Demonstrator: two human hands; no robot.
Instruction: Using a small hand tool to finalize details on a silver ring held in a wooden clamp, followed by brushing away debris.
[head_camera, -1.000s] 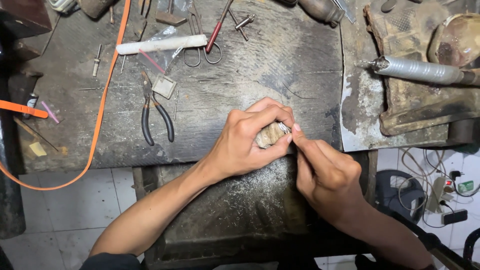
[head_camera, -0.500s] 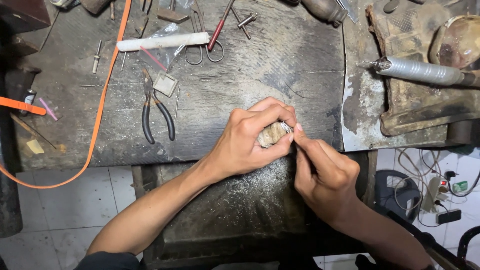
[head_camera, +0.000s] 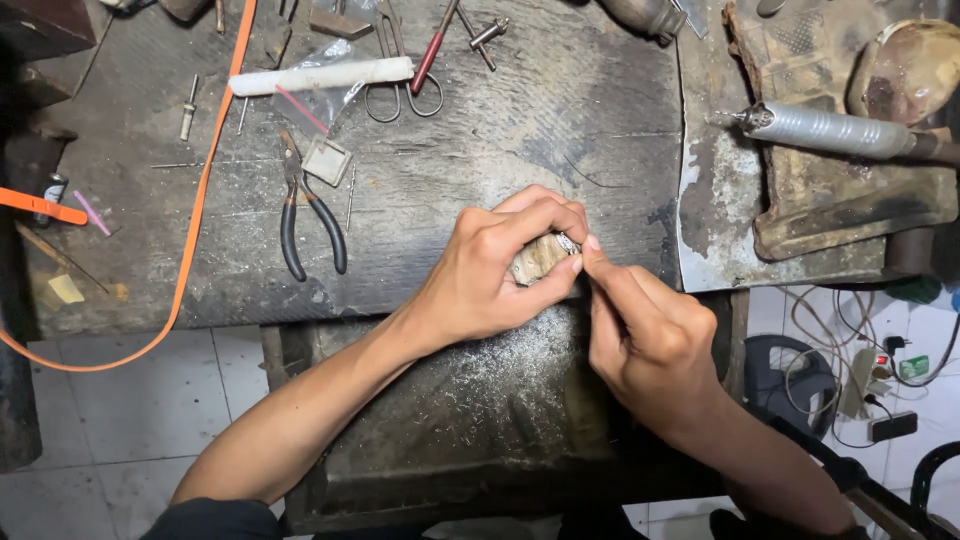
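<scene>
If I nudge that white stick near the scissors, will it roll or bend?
The white stick looks round and straight, so it would probably roll. It seems stiff, maybe chalky and brittle. The scissors touching its right end and the plastic bag beneath might check it.

The worktop was dark grey wood, scored with pale scratches and dusted with whitish filings. A bright orange strap ran down across it in a long curve. The pliers had black handles and dull steel heads. Near them lay a white rod and scissors, one with a red shank and silver loops. The small block pinched between the left hand and right hand was mottled tan and cream. The handpiece at the right was silver-grey, resting on rust-brown, stained leather. The floor tiles were off-white.
</scene>
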